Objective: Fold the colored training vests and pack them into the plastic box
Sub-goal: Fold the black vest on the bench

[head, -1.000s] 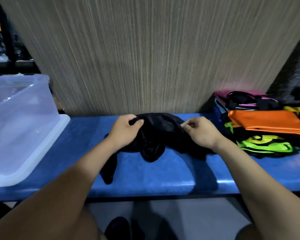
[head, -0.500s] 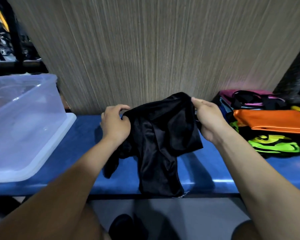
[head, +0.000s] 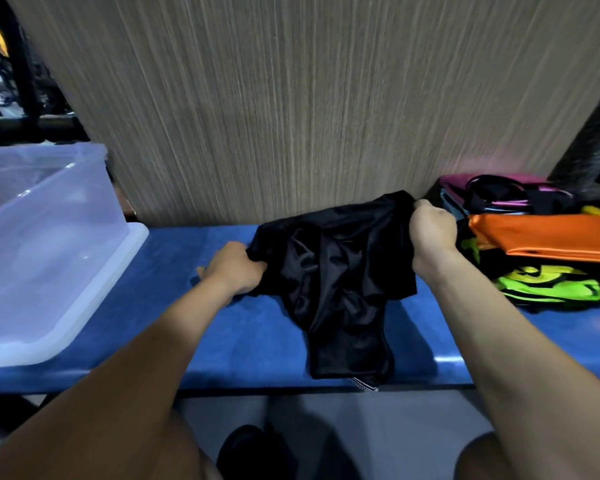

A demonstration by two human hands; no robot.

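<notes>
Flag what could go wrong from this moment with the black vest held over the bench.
1. The black vest hangs bunched and twisted between the left hand and right hand; a fold from here would likely come out lumpy.
2. Its lower end drapes over the blue bench front edge, so a loosened grip could let it slide off.
3. The right hand works close to the orange vest on the pile and might disturb it.

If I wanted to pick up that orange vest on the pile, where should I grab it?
Probably by its near left corner, coming from the left and above. The orange vest lies flat and folded on top of the pile, so nothing covers it, and that corner sticks out toward the right hand, which now grips the black vest.
</notes>
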